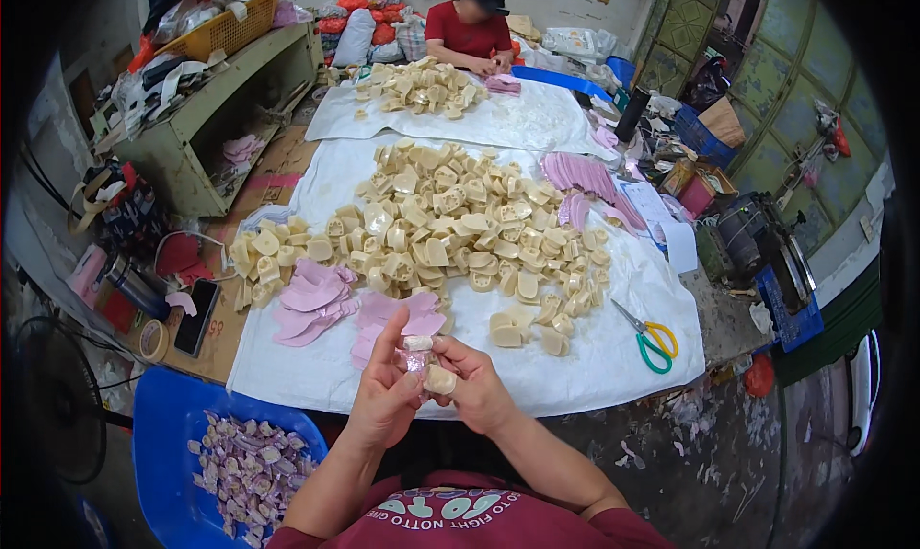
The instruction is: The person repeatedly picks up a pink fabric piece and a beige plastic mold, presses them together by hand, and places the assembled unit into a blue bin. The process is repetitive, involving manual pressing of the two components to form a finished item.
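Just past the near edge of the table, both my hands hold one small cream shoe heel with shiny pink material around part of it. My left hand grips it from the left, its index finger pointing up and thumb against the pink part. My right hand closes on the other side, thumb and fingers at the cream end. Beyond them lie stacks of flat pink cut pieces and a large heap of bare cream heels. A blue tub at lower left contains many pink-covered heels.
Scissors with green and yellow handles lie at the right of the white sheet. A phone and tape roll are at left. Across the table, a person in red works with pink pieces. A fan stands lower left.
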Demonstrator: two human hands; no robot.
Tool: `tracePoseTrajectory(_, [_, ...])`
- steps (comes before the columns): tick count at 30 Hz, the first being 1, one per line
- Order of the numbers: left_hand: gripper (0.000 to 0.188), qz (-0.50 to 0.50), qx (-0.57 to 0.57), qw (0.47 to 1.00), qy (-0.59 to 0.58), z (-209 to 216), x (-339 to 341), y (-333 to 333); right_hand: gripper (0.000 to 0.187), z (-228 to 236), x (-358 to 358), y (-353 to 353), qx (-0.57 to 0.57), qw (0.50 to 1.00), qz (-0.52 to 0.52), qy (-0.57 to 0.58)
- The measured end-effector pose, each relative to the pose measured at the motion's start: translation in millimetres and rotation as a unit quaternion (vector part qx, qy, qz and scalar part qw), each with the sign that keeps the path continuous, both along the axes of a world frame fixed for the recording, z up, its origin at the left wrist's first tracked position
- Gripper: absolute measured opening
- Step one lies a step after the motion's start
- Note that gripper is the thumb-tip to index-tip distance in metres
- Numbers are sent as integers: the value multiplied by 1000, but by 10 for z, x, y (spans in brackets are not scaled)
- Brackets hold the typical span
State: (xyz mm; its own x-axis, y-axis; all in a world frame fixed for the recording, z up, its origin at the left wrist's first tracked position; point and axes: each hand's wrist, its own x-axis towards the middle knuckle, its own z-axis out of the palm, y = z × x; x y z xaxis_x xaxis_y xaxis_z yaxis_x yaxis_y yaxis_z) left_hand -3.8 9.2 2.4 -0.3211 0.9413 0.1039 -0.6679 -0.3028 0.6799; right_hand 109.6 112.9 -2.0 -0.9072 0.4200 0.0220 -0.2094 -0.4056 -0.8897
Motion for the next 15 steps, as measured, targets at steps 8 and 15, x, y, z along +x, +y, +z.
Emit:
tracePoseTrajectory(8, [90, 29, 14, 988, 148, -129, -43, 7, 35, -37, -17, -19, -70, 997, -30, -1])
tracePoseTrajectory(15, [88, 114, 44, 693, 710, -22, -209, -71, 28, -95, 208, 165, -36, 988, 14, -153])
